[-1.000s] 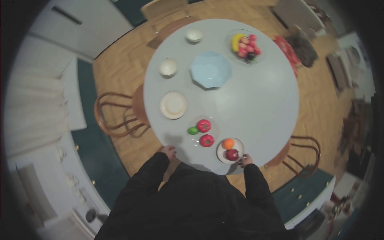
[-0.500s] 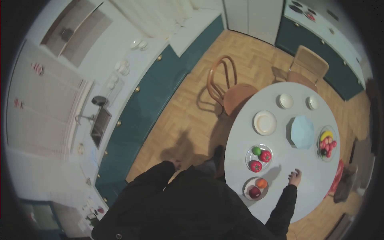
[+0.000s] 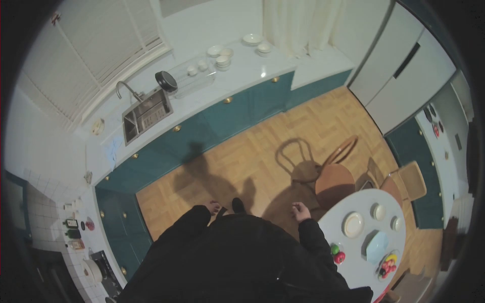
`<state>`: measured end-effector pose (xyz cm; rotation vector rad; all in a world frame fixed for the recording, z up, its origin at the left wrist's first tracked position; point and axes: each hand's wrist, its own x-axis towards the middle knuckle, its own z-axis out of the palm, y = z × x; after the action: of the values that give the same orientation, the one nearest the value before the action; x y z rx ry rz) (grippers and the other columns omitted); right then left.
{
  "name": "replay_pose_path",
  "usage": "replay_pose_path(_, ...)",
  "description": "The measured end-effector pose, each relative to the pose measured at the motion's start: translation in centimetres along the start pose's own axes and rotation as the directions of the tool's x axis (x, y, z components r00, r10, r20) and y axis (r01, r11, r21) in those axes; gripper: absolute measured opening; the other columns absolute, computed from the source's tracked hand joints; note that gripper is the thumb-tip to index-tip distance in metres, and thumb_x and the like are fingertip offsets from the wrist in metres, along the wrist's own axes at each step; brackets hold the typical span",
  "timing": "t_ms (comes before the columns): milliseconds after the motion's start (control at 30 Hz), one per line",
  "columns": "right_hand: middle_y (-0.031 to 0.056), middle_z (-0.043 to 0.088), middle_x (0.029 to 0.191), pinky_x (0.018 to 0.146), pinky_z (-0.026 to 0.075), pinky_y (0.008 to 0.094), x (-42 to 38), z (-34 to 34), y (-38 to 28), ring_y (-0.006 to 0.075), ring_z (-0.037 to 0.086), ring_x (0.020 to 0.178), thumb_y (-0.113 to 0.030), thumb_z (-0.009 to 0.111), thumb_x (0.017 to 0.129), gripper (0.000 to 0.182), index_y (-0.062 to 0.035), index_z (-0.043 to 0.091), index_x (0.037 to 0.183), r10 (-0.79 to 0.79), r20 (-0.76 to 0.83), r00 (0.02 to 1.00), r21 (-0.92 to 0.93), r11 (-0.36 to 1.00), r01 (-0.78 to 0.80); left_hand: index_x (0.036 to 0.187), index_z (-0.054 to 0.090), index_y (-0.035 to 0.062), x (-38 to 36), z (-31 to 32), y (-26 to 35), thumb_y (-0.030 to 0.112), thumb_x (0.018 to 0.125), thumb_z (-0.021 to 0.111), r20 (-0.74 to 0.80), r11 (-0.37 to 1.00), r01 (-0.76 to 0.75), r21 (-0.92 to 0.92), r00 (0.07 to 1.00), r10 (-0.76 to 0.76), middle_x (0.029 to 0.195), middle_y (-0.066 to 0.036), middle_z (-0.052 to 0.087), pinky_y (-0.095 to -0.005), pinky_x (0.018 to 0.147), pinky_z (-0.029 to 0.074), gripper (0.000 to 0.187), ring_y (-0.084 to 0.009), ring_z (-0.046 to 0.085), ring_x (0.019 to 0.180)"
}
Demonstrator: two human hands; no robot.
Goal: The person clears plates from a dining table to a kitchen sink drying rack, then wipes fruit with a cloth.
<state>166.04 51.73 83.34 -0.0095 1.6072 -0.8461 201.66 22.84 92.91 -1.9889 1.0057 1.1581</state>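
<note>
My left hand [image 3: 214,207] is low beside my dark sleeve, above the wooden floor, with its fingers partly curled and too small to read clearly. Over the floor near the left edge of the round white table [image 3: 323,222] is my right hand [image 3: 301,211], its fingers apart and nothing in them. To its right on the table stand a white plate [image 3: 352,224], a light blue octagonal piece [image 3: 377,247] and a dish of fruit [image 3: 388,266]. A green and a red item [image 3: 339,257] show just past my right sleeve.
A brown round-seated chair [image 3: 335,186] stands at the table's far side. Teal cabinets [image 3: 217,121] run along the wall under a counter with a sink [image 3: 147,116], a black pan [image 3: 165,81] and white bowls [image 3: 222,61]. Two small bowls [image 3: 378,211] are on the table.
The view has swung left toward the sink and counter. My right hand has left the space over the table and is now beside its edge. My left hand remains low near my body.
</note>
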Motion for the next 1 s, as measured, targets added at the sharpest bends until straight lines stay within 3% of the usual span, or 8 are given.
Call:
replay_pose_path(233,0.0110,0.067,0.092,0.055,0.053,0.0326,11.2,8.9,-11.0,0.0180,0.063,0.069,-0.024,0.051,0.097,0.025,-0.0118,0.056,0.119,0.295,0.149,0.944,-0.224,0.940,-0.259,0.132,0.052,0.0000,-1.4,-15.8,5.1,0.016,0.099,0.048,-0.096,0.921,0.169,-0.350,0.972,-0.214,0.120,-0.020,0.062,-0.0397,0.085,0.056,0.037,-0.0291,0.064,0.102)
replay_pose_path(500,0.0121,0.068,0.087,0.052,0.055,0.0342,23.5,5.9,-14.8,0.0198,0.065,0.063,-0.021,0.052,0.093,0.027,-0.0107,0.059,0.117,0.451,0.077,0.889,-0.344,0.849,-0.401,0.136,0.046,-0.0025,5.9,-16.8,12.2,0.015,0.102,0.048,-0.006,0.785,0.128,-0.605,0.986,-0.165,0.129,-0.022,0.058,-0.0418,0.093,0.056,0.039,-0.0333,0.062,0.112)
replay_pose_path(600,-0.0044,0.066,0.090,0.092,0.042,0.0251,34.8,4.5,-11.2,0.0169,0.059,0.103,-0.037,0.059,0.084,0.023,-0.0203,0.067,0.099,0.395,0.382,0.836,-0.664,0.746,-0.049,0.128,0.050,0.0027,10.3,-15.5,12.5,0.018,0.096,0.056,0.063,0.644,0.115,-0.757,0.993,-0.104,0.116,-0.021,0.062,-0.0426,0.079,0.058,0.036,-0.0344,0.065,0.100)
replay_pose_path(700,0.0055,0.062,0.111,0.093,0.043,0.0453,42.4,5.2,-9.7,0.0310,0.054,0.113,-0.032,0.052,0.086,0.025,-0.0192,0.068,0.101,0.223,0.757,0.615,-0.613,-0.084,0.785,0.125,0.054,0.0014,9.5,-16.4,16.7,0.010,0.094,0.051,0.003,0.591,0.112,-0.799,0.983,-0.182,0.106,-0.020,0.064,-0.0416,0.075,0.060,0.032,-0.0325,0.067,0.091)
replay_pose_path(767,0.0126,0.057,0.085,0.062,0.042,0.0403,43.7,6.2,-11.3,0.0262,0.054,0.075,-0.014,0.046,0.091,0.025,-0.0097,0.061,0.111,0.316,0.437,0.842,-0.783,0.595,0.183,0.124,0.056,0.0012,8.9,-17.4,17.2,0.017,0.096,0.055,-0.036,0.608,0.092,-0.788,0.980,-0.195,0.109,-0.020,0.063,-0.0390,0.075,0.060,0.032,-0.0312,0.067,0.092)
replay_pose_path(800,0.0144,0.056,0.078,0.054,0.041,0.0390,45.4,7.1,-13.4,0.0250,0.054,0.065,-0.009,0.045,0.092,0.026,-0.0074,0.059,0.113,0.389,0.360,0.848,-0.718,0.696,-0.015,0.124,0.057,0.0011,9.3,-18.2,18.0,0.019,0.096,0.057,-0.048,0.606,0.091,-0.790,0.977,-0.209,0.110,-0.020,0.063,-0.0384,0.075,0.060,0.033,-0.0308,0.067,0.092)
replay_pose_path(900,0.0120,0.059,0.069,0.035,0.040,0.0338,52.0,11.7,-23.3,0.0188,0.054,0.046,-0.006,0.038,0.098,0.017,-0.0106,0.053,0.104,0.395,0.217,0.893,-0.573,0.792,-0.211,0.114,0.058,0.0037,11.2,-21.5,21.3,0.018,0.096,0.061,-0.110,0.393,-0.007,-0.920,0.965,-0.239,0.096,-0.018,0.063,-0.0365,0.062,0.055,0.023,-0.0283,0.064,0.076)
replay_pose_path(1000,0.0169,0.063,0.076,0.050,0.045,0.0328,54.2,15.7,-33.3,0.0219,0.059,0.059,-0.007,0.047,0.094,0.020,-0.0092,0.059,0.110,0.261,0.263,0.929,-0.615,0.787,-0.047,0.120,0.056,0.0012,10.2,-24.5,25.9,0.016,0.098,0.057,-0.215,0.498,-0.089,-0.863,0.955,-0.202,0.104,-0.018,0.063,-0.0379,0.075,0.057,0.026,-0.0293,0.065,0.087)
